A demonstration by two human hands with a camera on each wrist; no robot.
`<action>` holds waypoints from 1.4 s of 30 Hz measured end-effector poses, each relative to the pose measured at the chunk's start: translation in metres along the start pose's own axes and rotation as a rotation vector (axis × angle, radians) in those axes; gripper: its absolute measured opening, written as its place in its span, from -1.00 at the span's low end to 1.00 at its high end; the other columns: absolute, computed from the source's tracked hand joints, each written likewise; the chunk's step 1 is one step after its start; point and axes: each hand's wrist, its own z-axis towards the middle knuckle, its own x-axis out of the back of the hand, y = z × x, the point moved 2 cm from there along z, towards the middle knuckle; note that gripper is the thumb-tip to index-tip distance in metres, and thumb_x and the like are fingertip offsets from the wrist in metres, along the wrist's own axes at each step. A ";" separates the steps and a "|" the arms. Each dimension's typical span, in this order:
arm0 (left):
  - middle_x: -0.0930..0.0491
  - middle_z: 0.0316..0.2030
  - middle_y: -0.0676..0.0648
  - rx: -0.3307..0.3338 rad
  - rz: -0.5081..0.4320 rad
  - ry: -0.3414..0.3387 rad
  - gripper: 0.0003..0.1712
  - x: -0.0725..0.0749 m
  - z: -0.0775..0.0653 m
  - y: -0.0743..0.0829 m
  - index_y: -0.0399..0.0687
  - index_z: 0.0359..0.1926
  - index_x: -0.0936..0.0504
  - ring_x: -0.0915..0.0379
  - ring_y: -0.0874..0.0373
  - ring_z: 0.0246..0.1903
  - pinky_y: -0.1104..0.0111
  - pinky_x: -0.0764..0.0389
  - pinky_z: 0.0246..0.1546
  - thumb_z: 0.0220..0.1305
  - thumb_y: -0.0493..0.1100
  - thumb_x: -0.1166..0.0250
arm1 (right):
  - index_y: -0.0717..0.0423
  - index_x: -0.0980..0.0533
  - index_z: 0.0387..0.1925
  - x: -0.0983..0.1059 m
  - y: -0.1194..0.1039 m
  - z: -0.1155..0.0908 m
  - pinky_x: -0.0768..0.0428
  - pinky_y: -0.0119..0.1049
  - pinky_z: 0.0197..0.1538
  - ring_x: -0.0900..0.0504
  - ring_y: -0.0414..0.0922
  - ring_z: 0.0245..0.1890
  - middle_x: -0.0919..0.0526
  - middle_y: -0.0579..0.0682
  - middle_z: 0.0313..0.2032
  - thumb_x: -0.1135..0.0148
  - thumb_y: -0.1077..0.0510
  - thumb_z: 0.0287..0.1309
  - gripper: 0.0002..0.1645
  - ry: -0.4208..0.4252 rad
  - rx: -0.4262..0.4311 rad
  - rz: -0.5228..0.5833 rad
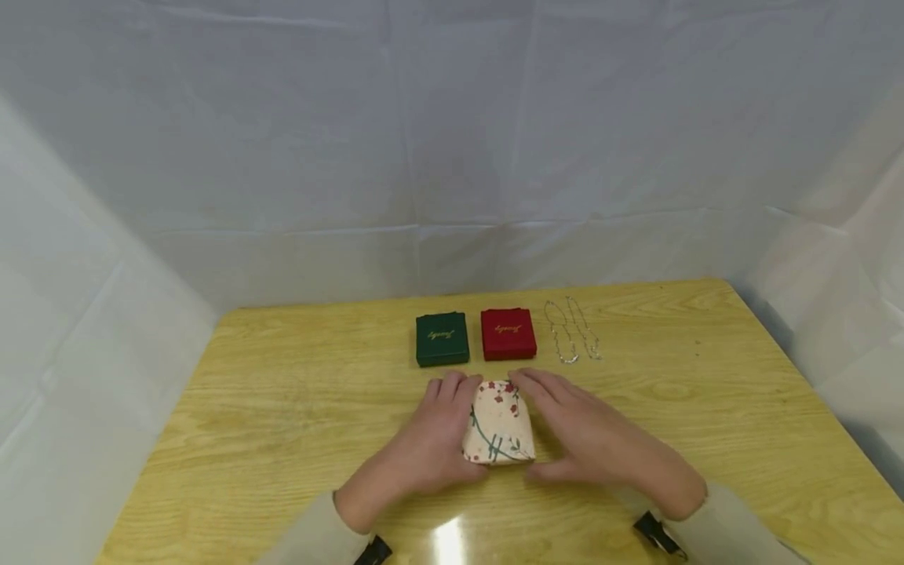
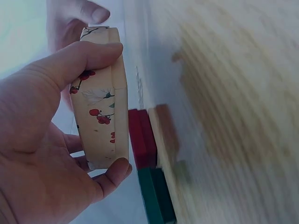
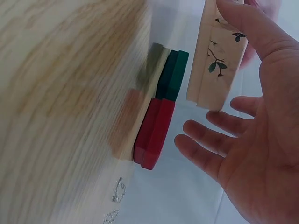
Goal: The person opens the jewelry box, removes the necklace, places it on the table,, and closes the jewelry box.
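A cream lidded box (image 1: 498, 424) with red blossoms and green stems lies between both hands, near the middle of the table. My left hand (image 1: 439, 439) grips it from the left, thumb on the near side and fingertips at the far edge, as the left wrist view shows. On the other side is my right hand (image 1: 589, 435), its fingers spread and loosely bent around the right side. The right thumb (image 3: 247, 21) overlaps the box in the right wrist view, and a fingertip is at its far corner. The box appears raised off the table.
Behind the cream box sit a green box (image 1: 442, 339) and a red box (image 1: 508, 334), both with gold lettering. Two thin silver chains (image 1: 567, 355) lie to their right. White sheeting (image 1: 452, 157) stands behind the wooden table (image 1: 282, 424) and at its sides.
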 end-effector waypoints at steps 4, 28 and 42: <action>-0.19 0.22 -0.09 -0.004 0.013 -0.007 0.35 -0.004 0.000 0.007 -0.20 0.43 -0.08 -0.14 0.04 0.10 0.23 -0.40 0.12 -0.40 0.08 -0.59 | -0.15 0.13 0.51 -0.002 -0.003 0.004 -0.25 -0.09 0.31 -0.08 -0.13 0.39 -0.04 -0.10 0.44 -0.36 -0.50 -0.24 0.39 0.010 0.012 -0.012; -0.16 0.25 -0.04 -0.110 0.050 0.066 0.31 -0.011 -0.005 0.010 -0.08 0.44 -0.05 -0.10 0.10 0.16 0.24 -0.27 0.23 -0.35 0.11 -0.54 | -0.12 0.03 0.48 -0.013 -0.004 0.012 -0.42 -0.25 0.17 -0.21 -0.24 0.20 -0.16 -0.13 0.32 -0.52 -0.30 -0.40 0.42 -0.018 0.011 0.046; 0.01 0.39 0.03 -0.171 -0.130 0.077 0.34 -0.007 -0.010 0.002 0.07 0.47 0.05 0.06 0.16 0.34 0.26 -0.14 0.32 -0.27 0.03 -0.59 | -0.09 -0.01 0.47 -0.009 0.001 0.010 -0.48 -0.28 0.11 -0.30 -0.30 0.10 -0.18 -0.17 0.29 -0.54 -0.31 -0.39 0.40 0.003 0.036 0.128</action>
